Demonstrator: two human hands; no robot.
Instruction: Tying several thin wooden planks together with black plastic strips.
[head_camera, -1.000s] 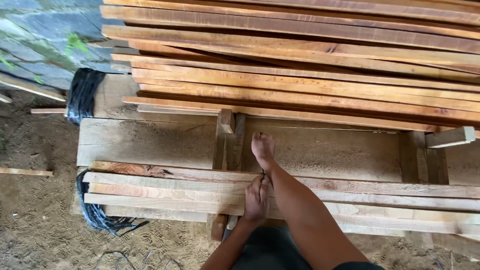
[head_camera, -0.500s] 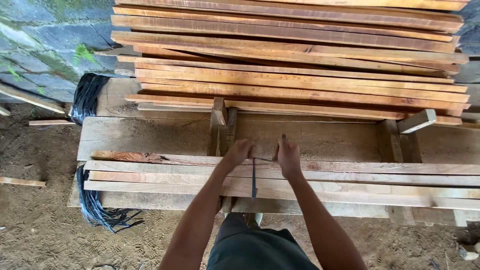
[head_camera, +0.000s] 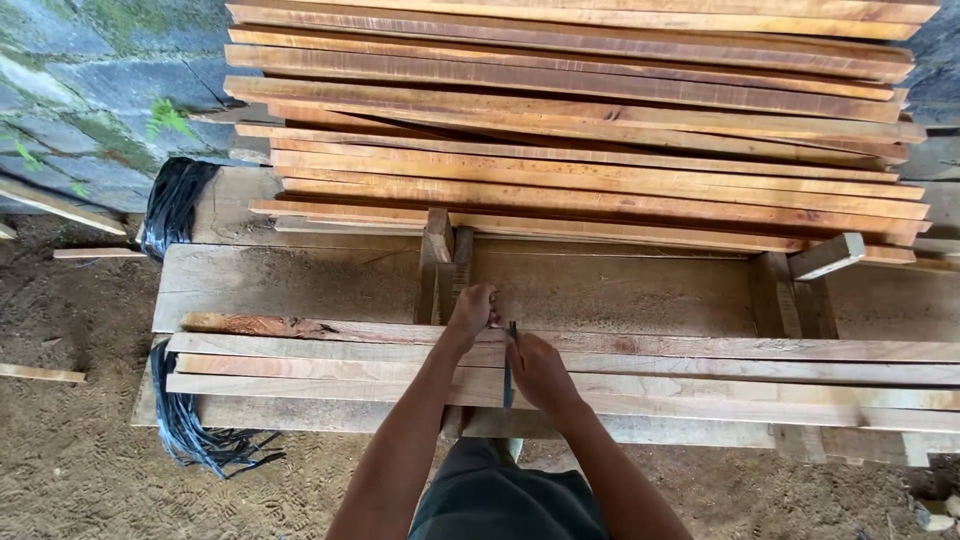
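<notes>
My left hand is closed at the far edge of a bundle of long wooden slats lying across a workbench. It pinches the upper end of a thin dark strip that runs across the slats towards me. My right hand rests on the slats just to the right, its fingers closed against the same strip.
A tall stack of reddish planks fills the back of the bench. Black strapping hangs at the bench's left end and trails onto the dirt floor. A small wood block sits at the right. A stone wall stands at the far left.
Both hands were side by side at the slats' far edge half a second ago. My right hand has since drawn back towards me along the dark strip, while my left stays at the far edge.
</notes>
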